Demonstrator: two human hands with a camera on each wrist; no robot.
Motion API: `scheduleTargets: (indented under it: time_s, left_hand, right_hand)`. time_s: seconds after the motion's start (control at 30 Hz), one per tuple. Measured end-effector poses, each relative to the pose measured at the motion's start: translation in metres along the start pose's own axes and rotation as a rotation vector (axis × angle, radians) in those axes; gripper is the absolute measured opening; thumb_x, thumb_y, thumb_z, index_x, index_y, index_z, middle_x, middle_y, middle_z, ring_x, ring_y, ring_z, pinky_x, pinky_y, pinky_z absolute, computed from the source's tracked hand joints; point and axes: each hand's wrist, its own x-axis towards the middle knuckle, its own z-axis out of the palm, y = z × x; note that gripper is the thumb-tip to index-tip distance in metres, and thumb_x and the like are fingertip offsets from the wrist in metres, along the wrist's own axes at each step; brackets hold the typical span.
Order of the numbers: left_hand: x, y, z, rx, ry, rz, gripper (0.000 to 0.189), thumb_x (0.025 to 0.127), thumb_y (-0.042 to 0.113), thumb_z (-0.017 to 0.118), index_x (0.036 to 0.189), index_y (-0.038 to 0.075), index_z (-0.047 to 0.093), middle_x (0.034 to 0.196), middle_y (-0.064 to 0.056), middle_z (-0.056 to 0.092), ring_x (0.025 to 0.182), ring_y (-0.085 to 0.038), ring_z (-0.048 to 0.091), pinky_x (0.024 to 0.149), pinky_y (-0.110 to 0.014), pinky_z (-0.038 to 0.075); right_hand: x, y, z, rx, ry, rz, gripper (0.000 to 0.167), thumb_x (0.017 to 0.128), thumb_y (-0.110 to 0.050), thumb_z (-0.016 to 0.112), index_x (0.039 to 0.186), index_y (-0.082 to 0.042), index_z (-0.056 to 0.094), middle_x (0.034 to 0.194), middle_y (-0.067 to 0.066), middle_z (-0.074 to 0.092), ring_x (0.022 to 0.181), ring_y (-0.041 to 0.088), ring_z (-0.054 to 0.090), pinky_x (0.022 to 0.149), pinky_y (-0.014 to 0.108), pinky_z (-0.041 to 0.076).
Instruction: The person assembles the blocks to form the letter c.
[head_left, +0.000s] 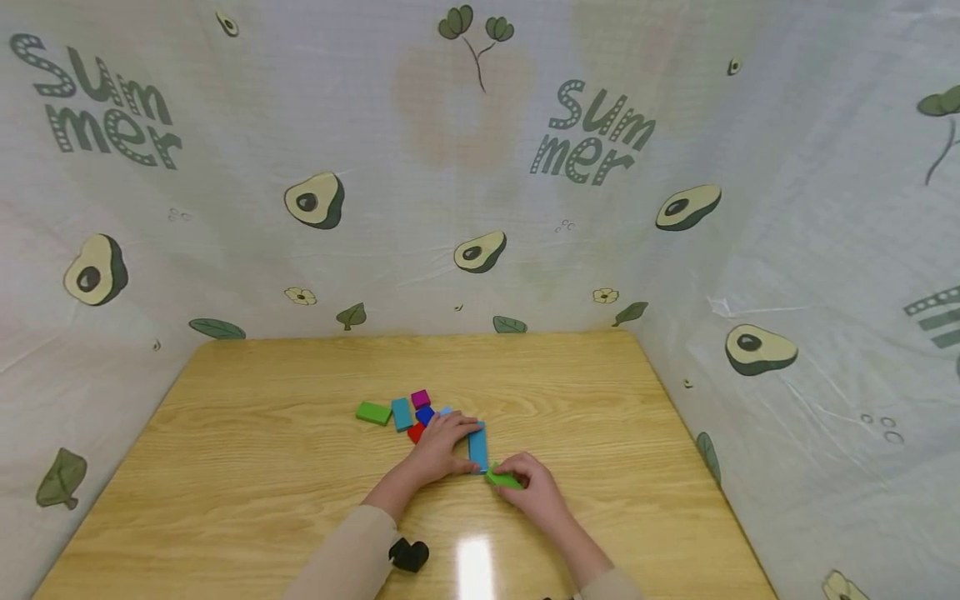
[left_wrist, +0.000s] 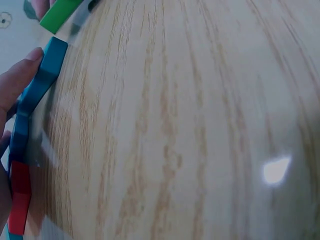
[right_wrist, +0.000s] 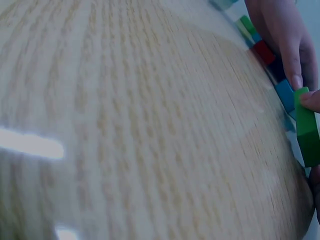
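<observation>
On the wooden table, my left hand [head_left: 442,447] grips a long blue block [head_left: 478,448], its thumb at the near end and a finger at the far end. In the left wrist view the thumb lies along the side of this blue block [left_wrist: 47,67]. My right hand [head_left: 536,487] pinches a green block [head_left: 504,478] between thumb and fingers, close to the blue block's near end. The right wrist view shows the green block [right_wrist: 307,130] tilted beside the left thumb. Beside the left hand lie a red block [head_left: 417,432] and a dark blue block [head_left: 425,415]; the hand partly covers a light blue one [head_left: 446,411].
Left of the hands lie another green block [head_left: 373,413], a teal-blue block [head_left: 402,414] and a magenta block [head_left: 421,399]. A printed cloth [head_left: 405,250] hangs around the back and sides of the wooden table [head_left: 247,467].
</observation>
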Motion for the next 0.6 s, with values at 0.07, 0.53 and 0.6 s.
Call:
scheduleTargets:
  time_s: [0.07, 0.53, 0.6]
  left_hand:
    - [0.000, -0.001, 0.001, -0.004, 0.002, -0.002, 0.068, 0.082, 0.046, 0.076, 0.140, 0.018, 0.054, 0.144, -0.003, 0.048, 0.141, -0.033, 0.028, 0.115, -0.058, 0.010]
    - [0.002, -0.003, 0.004, -0.005, 0.005, -0.012, 0.065, 0.084, 0.045, 0.075, 0.140, 0.018, 0.055, 0.142, -0.002, 0.049, 0.141, -0.031, 0.028, 0.116, -0.057, 0.010]
    - [0.002, -0.003, 0.004, -0.001, 0.003, -0.013, 0.066, 0.084, 0.046, 0.075, 0.140, 0.019, 0.055, 0.143, -0.002, 0.049, 0.141, -0.030, 0.029, 0.116, -0.057, 0.010]
  right_hand:
    - [-0.002, 0.000, 0.001, -0.004, -0.005, 0.009, 0.018, 0.083, -0.013, 0.078, 0.100, -0.016, 0.074, 0.105, -0.002, 0.061, 0.093, 0.017, 0.055, 0.076, 0.023, 0.048]
    - [-0.009, -0.002, 0.016, -0.106, 0.089, 0.002, 0.021, 0.074, -0.013, 0.085, 0.093, -0.017, 0.076, 0.091, -0.007, 0.060, 0.077, 0.008, 0.051, 0.065, 0.021, 0.046]
    - [-0.009, -0.001, 0.018, -0.122, 0.103, 0.006, 0.022, 0.072, -0.014, 0.085, 0.093, -0.017, 0.076, 0.088, -0.007, 0.058, 0.075, 0.007, 0.050, 0.064, 0.021, 0.046]
